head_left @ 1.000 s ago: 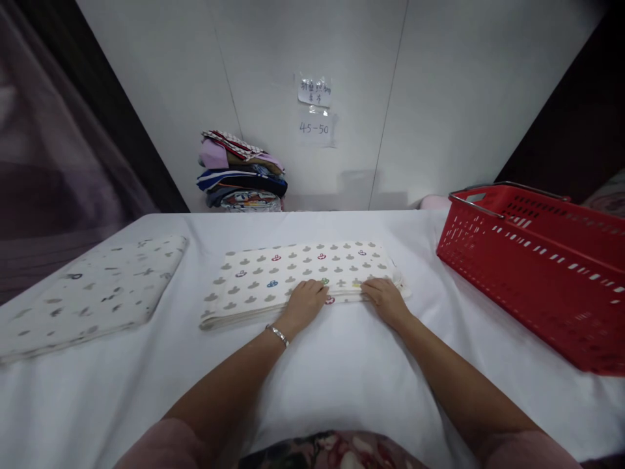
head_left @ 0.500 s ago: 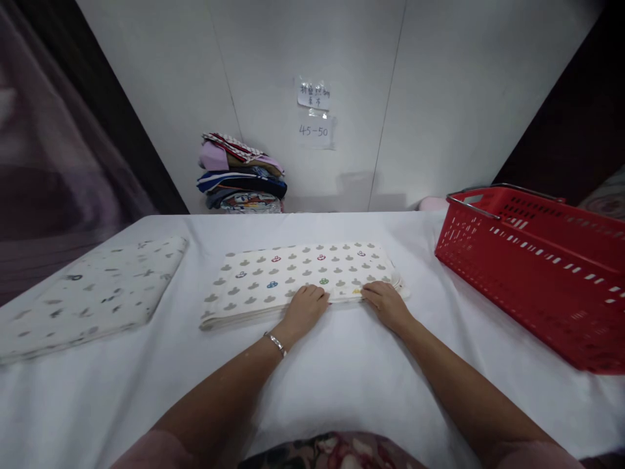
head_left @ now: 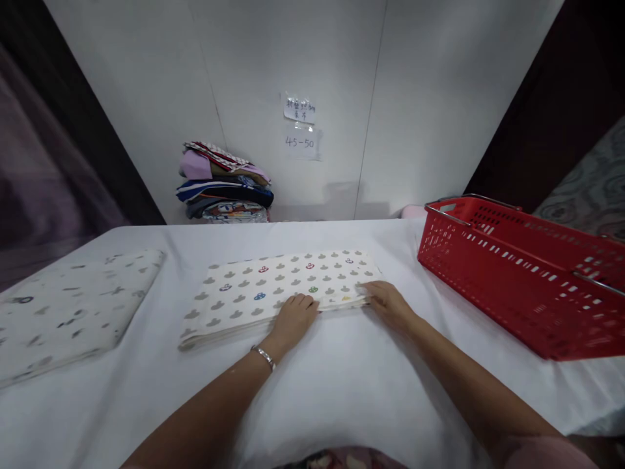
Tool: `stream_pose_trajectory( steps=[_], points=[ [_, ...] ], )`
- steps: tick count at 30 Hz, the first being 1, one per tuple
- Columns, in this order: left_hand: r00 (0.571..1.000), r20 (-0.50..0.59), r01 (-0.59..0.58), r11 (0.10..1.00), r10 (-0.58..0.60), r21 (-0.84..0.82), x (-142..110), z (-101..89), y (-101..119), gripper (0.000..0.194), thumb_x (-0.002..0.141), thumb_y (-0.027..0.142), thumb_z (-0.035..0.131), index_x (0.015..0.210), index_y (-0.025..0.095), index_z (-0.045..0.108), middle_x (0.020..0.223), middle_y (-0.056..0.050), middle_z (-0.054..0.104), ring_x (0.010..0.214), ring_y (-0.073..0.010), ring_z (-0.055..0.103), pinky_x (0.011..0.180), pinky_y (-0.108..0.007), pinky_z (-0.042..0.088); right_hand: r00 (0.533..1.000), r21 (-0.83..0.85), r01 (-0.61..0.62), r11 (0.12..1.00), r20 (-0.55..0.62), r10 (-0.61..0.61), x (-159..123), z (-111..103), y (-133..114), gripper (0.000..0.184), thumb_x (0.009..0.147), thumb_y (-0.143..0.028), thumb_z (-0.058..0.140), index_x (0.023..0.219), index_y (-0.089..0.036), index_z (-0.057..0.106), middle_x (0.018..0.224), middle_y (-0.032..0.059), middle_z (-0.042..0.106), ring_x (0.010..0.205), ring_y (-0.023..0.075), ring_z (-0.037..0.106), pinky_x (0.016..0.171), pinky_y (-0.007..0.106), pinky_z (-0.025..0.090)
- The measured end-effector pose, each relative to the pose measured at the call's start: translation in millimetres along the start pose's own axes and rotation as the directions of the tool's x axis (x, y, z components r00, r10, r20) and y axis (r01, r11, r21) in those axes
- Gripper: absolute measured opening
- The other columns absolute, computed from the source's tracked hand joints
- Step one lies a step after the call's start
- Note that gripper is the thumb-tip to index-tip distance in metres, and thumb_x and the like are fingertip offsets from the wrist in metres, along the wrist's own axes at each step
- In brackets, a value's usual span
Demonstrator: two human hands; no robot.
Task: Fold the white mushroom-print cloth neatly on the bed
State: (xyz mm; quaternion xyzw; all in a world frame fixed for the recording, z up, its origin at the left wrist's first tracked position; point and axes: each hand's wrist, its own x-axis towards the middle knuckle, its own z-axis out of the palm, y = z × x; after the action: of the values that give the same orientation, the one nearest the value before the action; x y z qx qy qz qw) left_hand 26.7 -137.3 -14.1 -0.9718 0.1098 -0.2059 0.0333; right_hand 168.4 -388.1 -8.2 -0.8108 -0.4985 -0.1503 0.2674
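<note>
A folded white cloth [head_left: 278, 285] printed with grey mushroom-like shapes and a few coloured ones lies flat in the middle of the table. My left hand [head_left: 295, 319] rests palm down on its near edge, fingers stretched out on top of the fabric. At the near right corner, my right hand [head_left: 390, 305] has its fingers closed on the edge of the same cloth; the thumb is mostly hidden. Another folded white cloth [head_left: 83, 306], with scattered grey prints, lies to the left, apart from both hands.
A red plastic basket [head_left: 508, 280] with metal handles stands on the right of the white-covered table [head_left: 351, 384]. Behind the far edge rises a stack of folded fabrics [head_left: 224, 185] against the wall. Paper signs [head_left: 301, 142] are taped above.
My view has turned a little right, so things sit further left. My right hand has shifted to the cloth's near right corner and grips the edge. The left hand stays on the near edge.
</note>
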Motion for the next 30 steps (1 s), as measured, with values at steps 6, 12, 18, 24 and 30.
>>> stream_pose_trajectory(
  steps=[6, 12, 18, 24, 30],
  points=[
    [1.0, 0.002, 0.004, 1.0, -0.004, -0.011, -0.1, 0.3, 0.9, 0.012, 0.088, 0.022, 0.047, 0.087, 0.016, 0.057, 0.085, -0.006, 0.056, 0.082, -0.0195, 0.048, 0.07, -0.032, 0.036, 0.997, 0.079, -0.069, 0.994, -0.009, 0.07, 16.5, 1.4, 11.7, 0.025, 0.086, -0.027, 0.046, 0.093, -0.02, 0.069, 0.103, 0.0092, 0.065, 0.095, 0.0213, 0.061, 0.084, 0.037, 0.05],
    [0.999, -0.009, 0.037, 0.999, -0.037, -0.025, -2.8, 3.1, 2.3, 0.01, 0.088, 0.022, 0.047, 0.085, 0.017, 0.056, 0.085, -0.005, 0.055, 0.083, -0.0193, 0.048, 0.072, -0.033, 0.037, 0.977, 0.131, 0.051, 0.99, 0.199, -0.076, 73.8, 35.1, -11.9, 0.027, 0.086, -0.021, 0.045, 0.101, -0.022, 0.066, 0.11, 0.0062, 0.064, 0.104, 0.0209, 0.058, 0.09, 0.038, 0.047],
    [0.999, -0.018, 0.049, 0.998, -0.05, -0.044, -3.0, 6.9, 1.7, 0.007, 0.086, 0.023, 0.051, 0.084, 0.017, 0.055, 0.085, -0.004, 0.056, 0.082, -0.0192, 0.047, 0.072, -0.034, 0.037, 0.931, 0.025, 0.134, 0.991, 0.338, -0.135, 128.1, 87.1, -17.4, 0.037, 0.089, -0.033, 0.043, 0.124, -0.023, 0.051, 0.131, 0.0073, 0.05, 0.122, 0.0211, 0.044, 0.099, 0.04, 0.037],
    [0.994, -0.027, 0.101, 0.992, -0.104, -0.08, -0.5, 12.8, 0.6, 0.004, 0.085, 0.018, 0.052, 0.083, 0.017, 0.055, 0.085, -0.003, 0.056, 0.083, -0.0193, 0.047, 0.071, -0.033, 0.036, 0.884, -0.117, 0.055, 0.992, 0.468, 0.006, 136.6, 107.1, -6.1, 0.051, 0.093, -0.047, 0.029, 0.138, -0.024, 0.034, 0.145, 0.0087, 0.03, 0.133, 0.0248, 0.025, 0.105, 0.051, 0.021],
    [0.992, -0.017, 0.122, 0.986, -0.125, -0.117, 0.8, 16.6, 0.7, 0.004, 0.083, 0.021, 0.056, 0.081, 0.017, 0.056, 0.084, -0.003, 0.056, 0.083, -0.0193, 0.047, 0.072, -0.033, 0.037, 0.891, -0.081, 0.176, 0.981, 0.438, -0.123, 155.2, 110.9, -19.7, 0.056, 0.091, -0.051, 0.032, 0.138, -0.021, 0.033, 0.147, 0.0109, 0.023, 0.135, 0.0267, 0.017, 0.107, 0.051, 0.016]
  ],
)
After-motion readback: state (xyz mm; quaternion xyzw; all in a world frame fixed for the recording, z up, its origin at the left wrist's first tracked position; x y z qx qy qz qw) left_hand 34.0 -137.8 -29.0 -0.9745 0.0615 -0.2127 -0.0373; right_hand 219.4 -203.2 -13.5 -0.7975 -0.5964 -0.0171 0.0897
